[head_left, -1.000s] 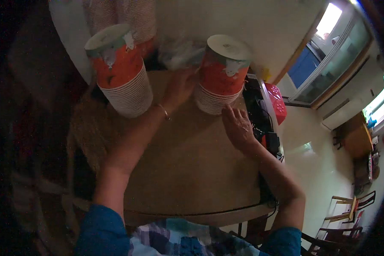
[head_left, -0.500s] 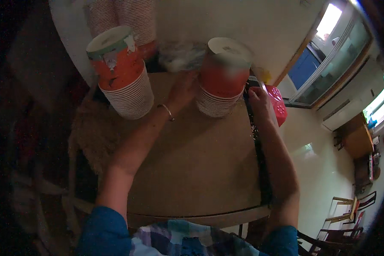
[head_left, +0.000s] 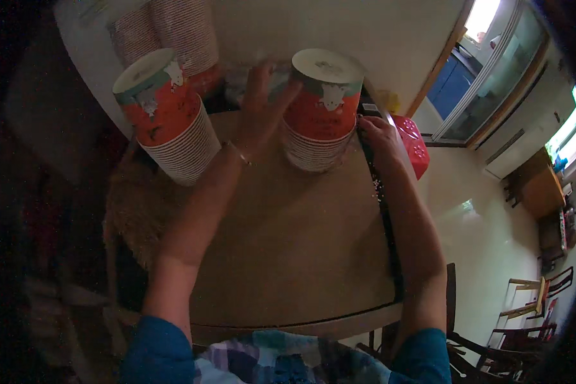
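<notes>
Two tall stacks of nested paper cups stand upside down on the table, orange and green with pale bases up and white ribbed rims below. Between the left stack (head_left: 163,115) and the right stack (head_left: 323,105) reaches my left hand (head_left: 265,102), a bracelet at its wrist. Its fingers are spread and slightly blurred, close beside the right stack and holding nothing. My right hand (head_left: 379,136) is on the right stack's other side, fingers curled and pinched together near the rims. Whatever is in that pinch is too small to make out.
More stacked cups (head_left: 184,35) rise behind the left stack, against the wall. Crumpled clear plastic (head_left: 235,80) lies at the back of the brown tabletop (head_left: 294,256). A red stool (head_left: 411,144) stands past the right edge; several chairs (head_left: 537,297) are farther right.
My left hand has lifted, its fingers spreading beside the right stack. My right hand has moved left, closer to that stack's rims. The view has shifted slightly.
</notes>
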Available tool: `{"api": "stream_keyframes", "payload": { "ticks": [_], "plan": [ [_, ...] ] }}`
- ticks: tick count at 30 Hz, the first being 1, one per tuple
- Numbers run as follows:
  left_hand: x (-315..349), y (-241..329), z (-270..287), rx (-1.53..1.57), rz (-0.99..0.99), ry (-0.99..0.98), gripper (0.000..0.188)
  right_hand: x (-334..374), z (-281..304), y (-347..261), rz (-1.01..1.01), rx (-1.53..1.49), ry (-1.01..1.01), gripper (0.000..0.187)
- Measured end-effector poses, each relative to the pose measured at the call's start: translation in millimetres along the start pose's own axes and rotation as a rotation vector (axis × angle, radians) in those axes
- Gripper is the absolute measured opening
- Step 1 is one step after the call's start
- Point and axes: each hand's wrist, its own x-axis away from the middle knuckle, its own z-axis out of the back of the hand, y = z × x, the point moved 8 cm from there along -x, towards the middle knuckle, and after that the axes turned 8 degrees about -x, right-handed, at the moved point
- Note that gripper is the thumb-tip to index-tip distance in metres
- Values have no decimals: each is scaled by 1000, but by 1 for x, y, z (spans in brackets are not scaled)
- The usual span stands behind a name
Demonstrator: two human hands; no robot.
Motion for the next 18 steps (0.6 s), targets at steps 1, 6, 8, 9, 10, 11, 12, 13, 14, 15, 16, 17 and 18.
{"api": "stream_keyframes", "payload": {
  "ticks": [1, 6, 8, 9, 10, 11, 12, 13, 14, 15, 16, 17, 18],
  "plan": [
    [-9, 9, -6, 10, 0, -7, 64, -1, 6, 3, 21, -44, -3, 37],
    [-30, 88, -47, -548, -514, -150, 80, -11, 56, 59, 258, 16, 430, 26],
    [-39, 73, -44, -675, -499, -196, 86, 23, 6, 50, 199, -45, 466, 29],
    [-43, 67, -47, -768, -496, -242, 92, 39, -14, 39, 159, -170, 425, 30],
    [-46, 74, -61, -743, -514, -249, 92, 30, 5, 63, 209, -64, 409, 31],
    [-49, 70, -80, -767, -465, -328, 97, 20, 26, 91, 249, 46, 393, 32],
    [-53, 54, -75, -844, -388, -398, 102, 28, -1, 89, 178, -52, 378, 34],
    [-60, 50, -77, -846, -394, -397, 102, 27, -1, 97, 182, -56, 381, 34],
    [-66, 38, -84, -891, -352, -464, 104, 24, 0, 110, 176, 10, 373, 35],
    [-70, 26, -90, -935, -309, -531, 106, 22, 3, 124, 169, 76, 365, 35],
    [-72, 26, -93, -934, -311, -538, 106, 25, 3, 132, 164, 94, 344, 34],
    [-73, 22, -99, -894, -276, -603, 108, 25, 5, 139, 161, 93, 350, 34],
    [-72, 18, -105, -853, -242, -669, 109, 24, 3, 149, 124, 85, 308, 34]
  ]
}}
